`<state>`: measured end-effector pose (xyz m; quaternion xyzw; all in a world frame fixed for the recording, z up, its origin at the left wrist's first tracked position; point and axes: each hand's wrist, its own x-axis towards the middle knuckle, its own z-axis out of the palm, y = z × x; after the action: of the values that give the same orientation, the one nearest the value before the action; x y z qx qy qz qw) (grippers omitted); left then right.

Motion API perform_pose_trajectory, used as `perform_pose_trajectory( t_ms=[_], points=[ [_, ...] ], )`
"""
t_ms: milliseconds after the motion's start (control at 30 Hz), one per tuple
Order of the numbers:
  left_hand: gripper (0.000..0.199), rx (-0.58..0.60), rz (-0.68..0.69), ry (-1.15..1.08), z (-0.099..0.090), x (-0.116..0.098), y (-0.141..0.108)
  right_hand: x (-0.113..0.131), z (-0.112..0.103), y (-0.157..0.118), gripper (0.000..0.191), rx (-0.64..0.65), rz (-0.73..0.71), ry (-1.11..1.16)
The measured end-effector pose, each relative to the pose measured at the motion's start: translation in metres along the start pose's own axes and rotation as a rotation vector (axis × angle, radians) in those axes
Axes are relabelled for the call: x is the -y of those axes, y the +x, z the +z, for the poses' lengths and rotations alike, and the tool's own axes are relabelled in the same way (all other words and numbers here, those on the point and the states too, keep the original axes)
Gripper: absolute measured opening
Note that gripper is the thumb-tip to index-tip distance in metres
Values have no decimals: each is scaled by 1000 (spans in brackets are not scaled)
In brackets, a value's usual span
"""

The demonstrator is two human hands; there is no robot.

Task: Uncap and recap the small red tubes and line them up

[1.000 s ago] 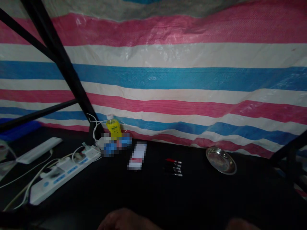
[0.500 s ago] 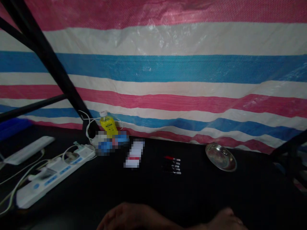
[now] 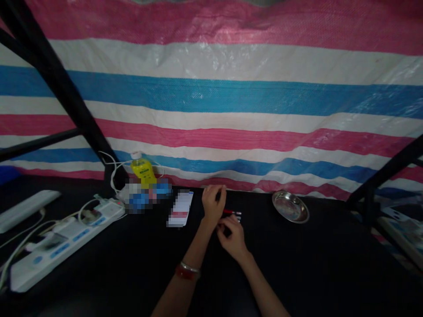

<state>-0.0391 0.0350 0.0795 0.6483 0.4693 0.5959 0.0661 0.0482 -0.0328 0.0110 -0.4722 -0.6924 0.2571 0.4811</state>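
Grip is unclear on left hand [image 3: 213, 203] and right hand [image 3: 234, 237]; the bottle [image 3: 144, 171] holds yellow liquid.

We see our hands [image 3: 222, 218] over the black desk [image 3: 139, 264], beside the red pen [image 3: 231, 212]; the phone [image 3: 181, 210] lies to their left, and the metal dish [image 3: 291, 207] sits to their right, near the striped sheet [image 3: 251, 101].

And here we are in some makeshift, sheeted-off nook, home or stall impossible to call: striped plastic sheeting [image 3: 211, 99] spans the back, dark frame bars [image 3: 68, 94] slant down the upper left, and a loaded power strip [image 3: 71, 242] sprawls lower left across a black surface [image 3: 132, 273].
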Motion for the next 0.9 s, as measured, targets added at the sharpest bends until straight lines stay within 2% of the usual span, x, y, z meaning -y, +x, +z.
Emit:
perform_pose_trajectory(
  t_ms=[100, 200, 300, 367, 500, 900],
  points=[
    [22, 140, -153, 36, 2, 33, -13, -18, -28, 0, 11, -169, -55, -213],
    [14, 355, -219, -25, 6, 62, -31, -42, -44, 9, 16, -300, 34, -260],
    [14, 503, -293, -66, 5, 79, -43, -63, -48, 18, 17, -260, 138, -273],
    [17, 553, -311, -51, 3, 83, -46, -72, -48, 20, 18, -212, 170, -281],
    [20, 579, -290, -9, 0, 84, -47, -79, -48, 19, 20, -156, 218, -315],
    [16, 486, -233, 132, 15, 85, -54, -82, -48, 22, 21, -143, 269, -326]
  ],
)
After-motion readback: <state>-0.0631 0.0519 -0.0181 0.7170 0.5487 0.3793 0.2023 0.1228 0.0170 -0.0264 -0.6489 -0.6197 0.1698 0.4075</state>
